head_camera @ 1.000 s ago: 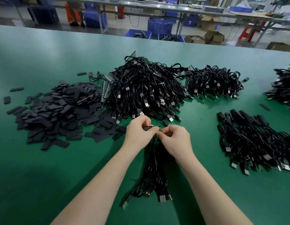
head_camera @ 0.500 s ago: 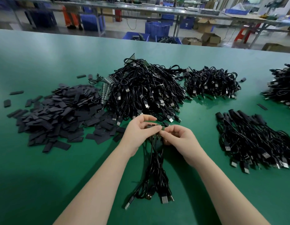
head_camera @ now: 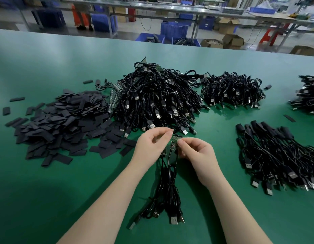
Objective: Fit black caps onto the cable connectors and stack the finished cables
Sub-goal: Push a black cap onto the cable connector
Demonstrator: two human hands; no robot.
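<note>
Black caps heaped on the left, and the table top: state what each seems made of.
Black caps: flat, matte sleeves, probably soft plastic or heat-shrink tubing; they lie limp with no shine. Table: a smooth green mat, perhaps rubber or vinyl; its far side shows a soft sheen.

Nothing to read here — no label, brand or number legible on the cables [head_camera: 158,101], the black caps [head_camera: 61,124] or the tabletop [head_camera: 47,191].

Blue crates [head_camera: 173,29] and cardboard boxes [head_camera: 233,40] behind the green table [head_camera: 47,173].
</note>
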